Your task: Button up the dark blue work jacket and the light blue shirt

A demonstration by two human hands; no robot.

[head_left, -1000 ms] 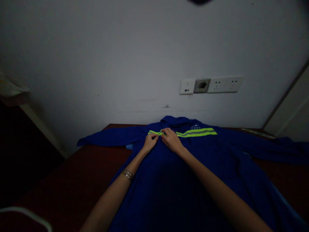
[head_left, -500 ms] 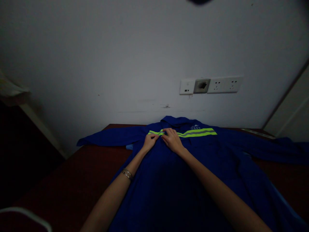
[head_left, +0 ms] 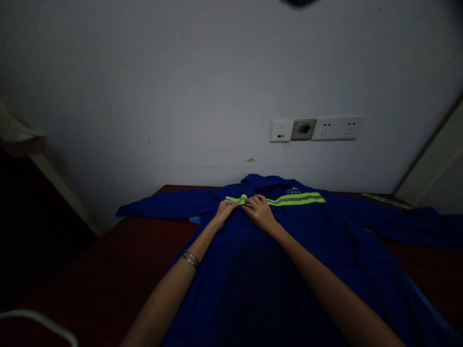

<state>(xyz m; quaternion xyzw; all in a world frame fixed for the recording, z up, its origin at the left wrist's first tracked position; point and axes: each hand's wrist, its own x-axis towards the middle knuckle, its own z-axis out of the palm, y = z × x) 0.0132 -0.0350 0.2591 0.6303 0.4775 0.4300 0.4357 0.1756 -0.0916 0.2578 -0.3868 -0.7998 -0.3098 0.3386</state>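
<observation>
A blue work jacket (head_left: 318, 241) lies spread out, collar toward the wall and sleeves out to both sides. A yellow-green reflective stripe (head_left: 302, 198) with a grey band crosses its chest, and a pale logo sits above the stripe on the right. My left hand (head_left: 224, 211) pinches the jacket's front at the stripe's left part, thumb and fingers closed on the cloth. Close beside it, my right hand (head_left: 259, 210) is bent over the front edge, its fingertips closed on the fabric. Whatever small fastening lies under the fingertips is hidden.
The jacket rests on a dark red-brown table (head_left: 144, 250) pushed against a pale wall (head_left: 162, 86). Wall sockets (head_left: 338, 128) sit above the right side. A white curved edge (head_left: 43, 320) shows at lower left. A thin light strip (head_left: 387, 199) lies behind the right sleeve.
Both hands stay at the chest stripe with only small finger movements; the right hand has shifted slightly down and right. The jacket lies almost the same.
</observation>
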